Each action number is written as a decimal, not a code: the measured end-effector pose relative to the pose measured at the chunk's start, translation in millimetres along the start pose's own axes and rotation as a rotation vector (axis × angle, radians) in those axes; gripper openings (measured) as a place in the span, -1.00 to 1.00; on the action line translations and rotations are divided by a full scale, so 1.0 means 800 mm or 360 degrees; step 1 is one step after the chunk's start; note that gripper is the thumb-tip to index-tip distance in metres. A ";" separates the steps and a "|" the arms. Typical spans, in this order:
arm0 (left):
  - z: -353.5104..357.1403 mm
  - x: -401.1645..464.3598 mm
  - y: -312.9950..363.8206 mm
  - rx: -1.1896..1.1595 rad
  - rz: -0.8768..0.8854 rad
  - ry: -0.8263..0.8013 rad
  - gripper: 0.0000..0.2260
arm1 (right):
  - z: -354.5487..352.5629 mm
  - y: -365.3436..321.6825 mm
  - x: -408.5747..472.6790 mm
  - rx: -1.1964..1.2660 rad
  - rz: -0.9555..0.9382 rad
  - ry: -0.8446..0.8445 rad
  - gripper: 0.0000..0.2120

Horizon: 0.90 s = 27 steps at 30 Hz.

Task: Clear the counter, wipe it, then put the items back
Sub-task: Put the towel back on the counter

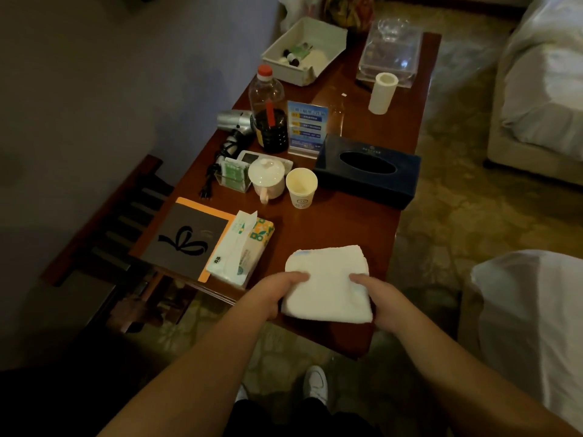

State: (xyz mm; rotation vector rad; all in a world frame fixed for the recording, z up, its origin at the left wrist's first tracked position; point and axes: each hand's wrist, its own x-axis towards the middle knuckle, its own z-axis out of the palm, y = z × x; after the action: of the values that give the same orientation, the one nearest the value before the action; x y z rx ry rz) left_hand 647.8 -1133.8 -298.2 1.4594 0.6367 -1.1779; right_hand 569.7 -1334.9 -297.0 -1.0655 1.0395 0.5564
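A folded white cloth (328, 282) lies at the near end of the dark wooden counter (334, 225). My left hand (273, 294) grips its left edge, thumb on top. My right hand (378, 299) grips its right edge the same way. Farther along the counter stand a paper cup (301, 187), a lidded white mug (267, 181), a dark blue tissue box (369, 171), a soft tissue pack (241, 250), a dark folder (186, 238), a blue sign card (306, 127) and a plastic bottle (266, 89).
A hair dryer (235, 121) with its cord lies by the wall. At the far end sit a white tray of toiletries (304, 52), a clear box (391, 55) and a white roll (382, 93). Beds (542, 89) stand to the right; a dark rack (126, 216) stands left.
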 end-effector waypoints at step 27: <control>-0.178 -0.256 -0.177 -0.1222 0.0765 0.0014 -0.52 | 0.238 0.056 -0.197 -0.0484 -0.0523 -0.0800 -0.62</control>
State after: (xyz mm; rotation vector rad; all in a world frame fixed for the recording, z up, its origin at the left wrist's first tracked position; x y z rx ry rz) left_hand 495.1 -919.5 -184.0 0.8788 0.6042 -0.4604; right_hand 543.5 -1128.8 -155.7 -1.2475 0.3360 0.6797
